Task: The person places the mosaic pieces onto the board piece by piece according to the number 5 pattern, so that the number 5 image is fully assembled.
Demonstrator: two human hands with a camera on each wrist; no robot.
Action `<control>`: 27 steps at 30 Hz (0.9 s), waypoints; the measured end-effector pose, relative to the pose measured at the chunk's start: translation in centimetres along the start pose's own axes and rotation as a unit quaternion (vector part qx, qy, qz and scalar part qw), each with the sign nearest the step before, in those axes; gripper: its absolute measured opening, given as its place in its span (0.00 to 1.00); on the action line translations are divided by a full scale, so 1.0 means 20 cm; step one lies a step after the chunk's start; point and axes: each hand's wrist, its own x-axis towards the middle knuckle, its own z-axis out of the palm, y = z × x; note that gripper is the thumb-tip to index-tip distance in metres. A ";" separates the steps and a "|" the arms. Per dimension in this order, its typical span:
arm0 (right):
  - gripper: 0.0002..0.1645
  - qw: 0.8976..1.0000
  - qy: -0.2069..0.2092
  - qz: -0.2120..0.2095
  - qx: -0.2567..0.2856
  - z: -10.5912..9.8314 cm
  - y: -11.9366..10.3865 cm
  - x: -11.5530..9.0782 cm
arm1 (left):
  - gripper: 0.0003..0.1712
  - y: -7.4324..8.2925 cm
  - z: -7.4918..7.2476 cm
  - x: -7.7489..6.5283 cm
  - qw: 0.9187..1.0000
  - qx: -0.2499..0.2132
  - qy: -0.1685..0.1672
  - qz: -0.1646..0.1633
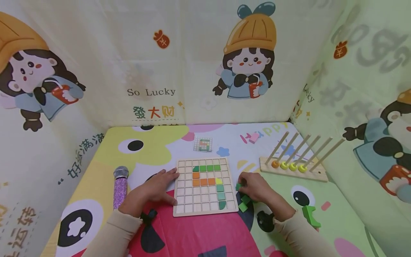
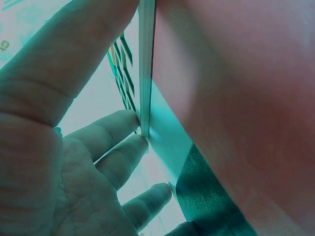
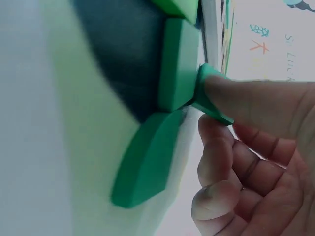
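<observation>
A wooden grid board (image 1: 187, 206) lies flat, with green, orange and yellow pieces in some of its squares. My left hand (image 1: 155, 188) is at the board's left edge, its thumb and fingers spread along it; in the left wrist view the fingertips (image 2: 129, 119) touch the rim. Just off the board's right edge, my right hand (image 1: 255, 185) pinches a small green block (image 3: 203, 96) between thumb and finger. Close by on the table are more green blocks (image 1: 243, 207); in the right wrist view one is a flat block (image 3: 178, 64), another a curved-sided block (image 3: 145, 160).
Behind the board lies a small pattern card (image 1: 203, 144), with a pink block (image 1: 254, 137) to its right. A wooden peg stand (image 1: 318, 175) with beads is at the right rear. A glittery microphone (image 1: 120, 187) stands left, a green arch-shaped block (image 1: 309, 216) lies right.
</observation>
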 end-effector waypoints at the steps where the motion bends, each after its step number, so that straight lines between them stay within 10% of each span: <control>1: 0.09 1.000 0.003 0.000 0.004 0.00 0.00 0.00 | 0.62 0.00 0.00 0.00 1.000 -0.001 0.001 0.000; 12: 0.07 0.997 0.023 -0.018 0.067 -0.01 -0.06 -0.02 | 0.62 0.00 0.00 0.00 1.000 0.000 -0.002 0.002; 27: 0.04 0.974 -0.045 -0.201 0.093 0.08 -0.24 -0.07 | 0.63 -0.02 0.01 0.01 1.000 0.000 0.002 0.002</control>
